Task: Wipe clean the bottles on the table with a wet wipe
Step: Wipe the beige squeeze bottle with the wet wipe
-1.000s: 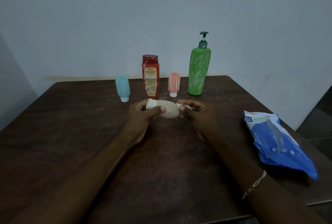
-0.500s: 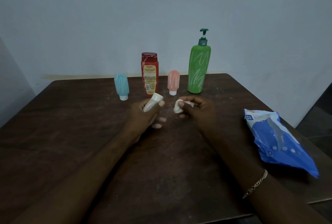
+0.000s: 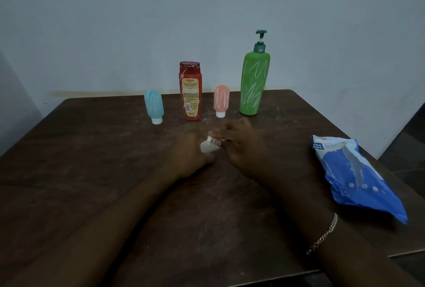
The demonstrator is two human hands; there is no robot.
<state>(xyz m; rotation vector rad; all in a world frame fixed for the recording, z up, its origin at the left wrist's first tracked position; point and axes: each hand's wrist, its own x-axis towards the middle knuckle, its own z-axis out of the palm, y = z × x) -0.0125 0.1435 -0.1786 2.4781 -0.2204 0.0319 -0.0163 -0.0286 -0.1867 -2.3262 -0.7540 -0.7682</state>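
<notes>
**Hands and task objects.** Your left hand (image 3: 186,153) grasps the cream bottle (image 3: 207,148) over the middle of the table (image 3: 92,171). Only one end of the bottle shows, at 3 o'clock of that hand, and blur hides how the fingers lie. Your right hand (image 3: 243,146) pinches the wipe (image 3: 212,140) in its fingertips and holds it against that exposed end, at 9 o'clock of the right hand. The two hands meet around the bottle. You cannot tell whether the bottle touches the tabletop.

**Other bottles.** Four bottles stand upright in a row at 12 o'clock of your hands, near the far edge. From 11 to 1 o'clock they are:
- the blue bottle (image 3: 154,107), cap down
- the red bottle (image 3: 190,91)
- the pink bottle (image 3: 221,101), cap down
- the green bottle (image 3: 254,79), with a pump top

White scribbles mark the blue, pink and green ones.

**Surroundings.** The pack (image 3: 354,176) lies flat at 3 o'clock, near the right edge and well apart from the hands. A bracelet (image 3: 322,233) circles your right wrist at 5 o'clock.
</notes>
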